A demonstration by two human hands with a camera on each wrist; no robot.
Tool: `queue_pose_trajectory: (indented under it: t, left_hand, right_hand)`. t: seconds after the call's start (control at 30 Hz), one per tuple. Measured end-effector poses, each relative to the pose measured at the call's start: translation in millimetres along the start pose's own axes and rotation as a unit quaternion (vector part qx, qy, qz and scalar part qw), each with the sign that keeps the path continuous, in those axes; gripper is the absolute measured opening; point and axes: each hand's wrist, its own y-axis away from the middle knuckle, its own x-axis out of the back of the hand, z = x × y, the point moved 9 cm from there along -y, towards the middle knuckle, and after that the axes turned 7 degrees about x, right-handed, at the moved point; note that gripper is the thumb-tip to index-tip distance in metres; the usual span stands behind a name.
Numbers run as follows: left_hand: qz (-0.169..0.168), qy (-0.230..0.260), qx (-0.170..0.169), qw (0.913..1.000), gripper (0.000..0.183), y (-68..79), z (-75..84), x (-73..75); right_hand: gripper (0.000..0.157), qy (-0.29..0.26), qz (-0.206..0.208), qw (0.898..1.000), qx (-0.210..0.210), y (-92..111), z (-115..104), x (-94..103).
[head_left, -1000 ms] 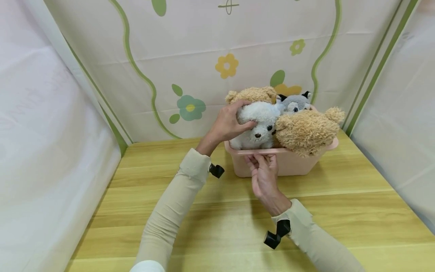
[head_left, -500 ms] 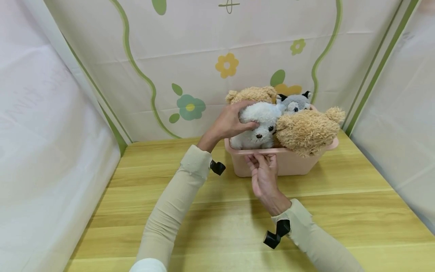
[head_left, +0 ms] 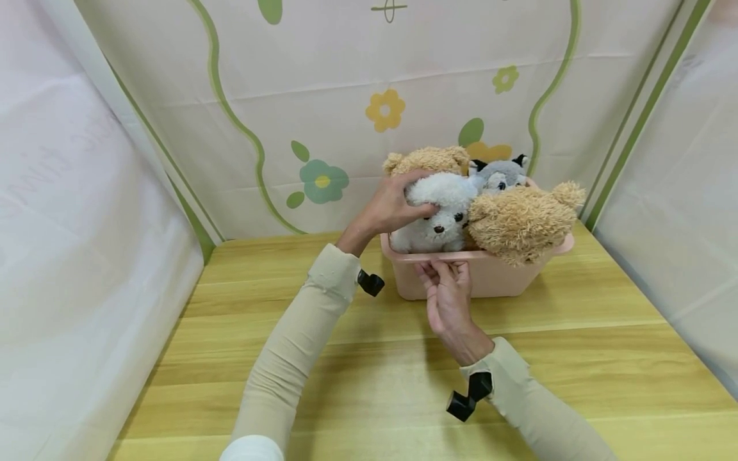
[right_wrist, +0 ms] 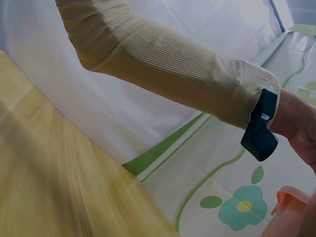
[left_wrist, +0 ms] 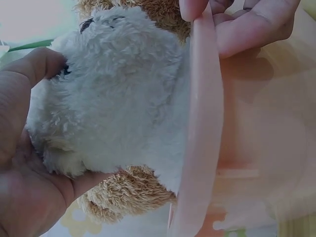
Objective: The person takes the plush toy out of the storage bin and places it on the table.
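A white plush dog point(head_left: 442, 192) sits upright at the left front inside a pink plastic bin point(head_left: 501, 280). My left hand point(head_left: 393, 206) grips its head from the left, thumb beside the face and fingers behind; in the left wrist view the plush dog point(left_wrist: 123, 94) fills much of the frame. With my right hand point(head_left: 451, 298) I pinch the bin's front rim, fingertips just under the lip. Behind the dog shows a tan curly plush bear point(head_left: 429, 159). A second tan plush point(head_left: 524, 224) leans over the rim at the right, and a grey plush husky point(head_left: 500, 174) peeks out behind it.
The bin stands on a wooden table point(head_left: 357, 384) near the back wall cloth point(head_left: 323, 83), which has printed flowers. White cloth walls point(head_left: 69, 256) flank the table. Each wrist wears a small black camera point(head_left: 371, 283).
My left hand and the white plush dog's head have shifted very slightly to the right. My right hand and the bin stay where they were.
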Motion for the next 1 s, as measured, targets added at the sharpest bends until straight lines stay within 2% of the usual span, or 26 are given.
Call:
queue_pose_trajectory:
  t: [0.2, 0.47, 0.7, 1.0]
  left_hand:
    - [0.019, 0.010, 0.019, 0.9996, 0.048, -1.9, -2.9, 4.2]
    - [0.028, 0.011, 0.023, 0.9993, 0.044, -4.7, -1.4, 10.5]
    - [0.036, 0.034, 0.004, 0.9988, 0.041, -3.0, 10.1, 19.4]
    - [0.049, 0.019, -0.025, 0.9983, 0.037, -3.6, 29.4, 30.3]
  right_hand:
    - [0.016, -0.008, -0.003, 1.000, 0.001, 0, 0, 0.4]
    - [0.015, -0.001, 0.006, 1.000, -0.005, 0, 1, 0.4]
    - [0.015, -0.009, 0.004, 1.000, -0.002, 0, 1, -0.3]
    - [0.014, -0.003, 0.004, 1.000, 0.003, -1, 2, 0.7]
